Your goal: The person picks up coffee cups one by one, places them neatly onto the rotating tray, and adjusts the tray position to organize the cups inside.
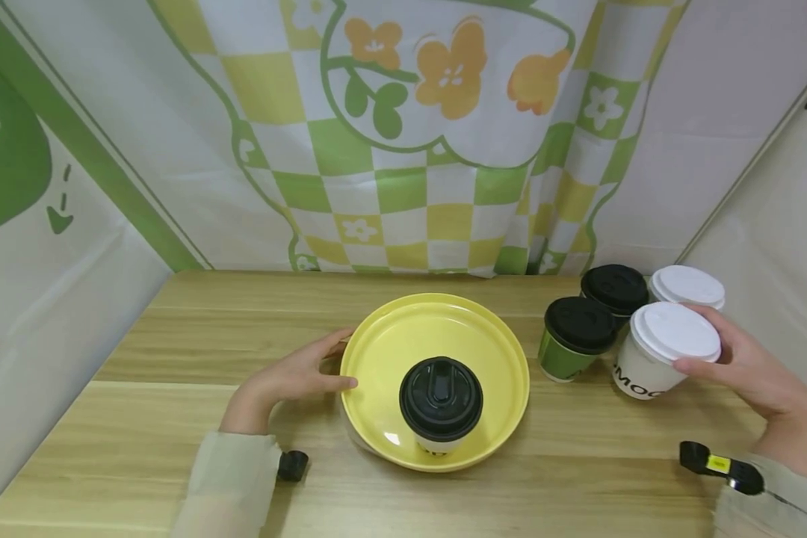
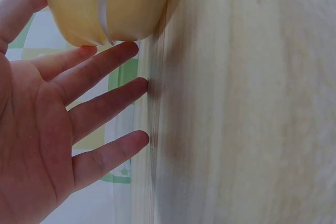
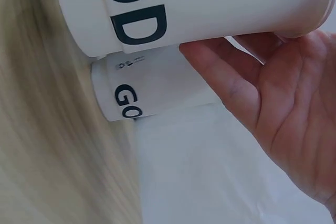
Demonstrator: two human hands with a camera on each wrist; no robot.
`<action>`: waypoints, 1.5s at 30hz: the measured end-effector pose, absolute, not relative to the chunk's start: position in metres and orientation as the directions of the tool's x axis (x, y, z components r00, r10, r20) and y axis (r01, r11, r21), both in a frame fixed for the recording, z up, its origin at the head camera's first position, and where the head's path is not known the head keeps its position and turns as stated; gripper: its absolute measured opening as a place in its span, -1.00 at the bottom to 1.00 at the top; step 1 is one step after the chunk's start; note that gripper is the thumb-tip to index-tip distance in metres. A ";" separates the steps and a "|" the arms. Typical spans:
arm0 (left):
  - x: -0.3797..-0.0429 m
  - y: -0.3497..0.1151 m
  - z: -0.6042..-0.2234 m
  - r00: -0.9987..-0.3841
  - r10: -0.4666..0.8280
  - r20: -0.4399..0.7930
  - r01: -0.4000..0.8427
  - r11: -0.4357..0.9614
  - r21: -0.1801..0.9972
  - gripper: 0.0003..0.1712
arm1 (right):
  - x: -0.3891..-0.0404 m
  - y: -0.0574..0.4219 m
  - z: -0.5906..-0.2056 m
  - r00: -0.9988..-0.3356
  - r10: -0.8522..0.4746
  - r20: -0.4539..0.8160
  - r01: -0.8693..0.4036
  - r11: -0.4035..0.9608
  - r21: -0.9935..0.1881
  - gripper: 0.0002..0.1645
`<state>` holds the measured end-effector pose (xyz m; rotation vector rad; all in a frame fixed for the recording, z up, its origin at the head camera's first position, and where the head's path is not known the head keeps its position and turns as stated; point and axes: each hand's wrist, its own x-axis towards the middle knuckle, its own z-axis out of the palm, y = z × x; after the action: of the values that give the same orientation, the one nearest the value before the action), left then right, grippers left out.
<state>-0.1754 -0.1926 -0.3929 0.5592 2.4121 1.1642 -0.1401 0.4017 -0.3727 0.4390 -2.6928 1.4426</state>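
My left hand (image 1: 292, 377) touches the left edge of a round yellow tray (image 1: 376, 336), thumb on the rim and straight, spread fingers against its outer side. In the left wrist view, a pale line splits the yellow side (image 2: 139, 3) into two layers. A paper cup with a black lid (image 1: 441, 398) stands upright on the tray, toward the near side. At the right, my right hand (image 1: 756, 370) holds a white paper cup (image 1: 669, 347) with a white lid, thumb and fingers around its upper part. Dark letters mark this cup's wall (image 3: 210, 9).
Beside the held cup stand a green cup with a black lid (image 1: 574, 340), another black-lidded cup (image 1: 615, 290) and a second white-lidded cup (image 1: 689, 286) behind. A patterned curtain (image 1: 403, 187) hangs along the back edge of the wooden table (image 1: 242, 314).
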 end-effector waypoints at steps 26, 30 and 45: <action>-0.174 -0.194 -0.399 -0.851 0.513 -0.116 0.222 0.550 0.805 -0.20 | -0.116 0.396 -0.348 -0.933 -0.277 0.232 -0.355 0.584 -0.731 0.07; -0.176 -0.193 -0.400 -0.855 0.509 -0.100 0.235 0.552 0.800 -0.23 | -0.113 0.393 -0.342 -0.935 -0.264 0.237 -0.352 0.607 -0.713 0.10; -0.176 -0.197 -0.389 -0.888 0.450 -0.089 0.234 0.611 0.756 -0.34 | -0.110 0.378 -0.324 -0.900 -0.330 0.284 -0.429 0.565 -0.705 0.18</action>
<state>-0.1764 -0.1972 -0.3889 0.5585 2.5681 1.1476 -0.1103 0.3779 -0.3240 0.6509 -2.6714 1.2537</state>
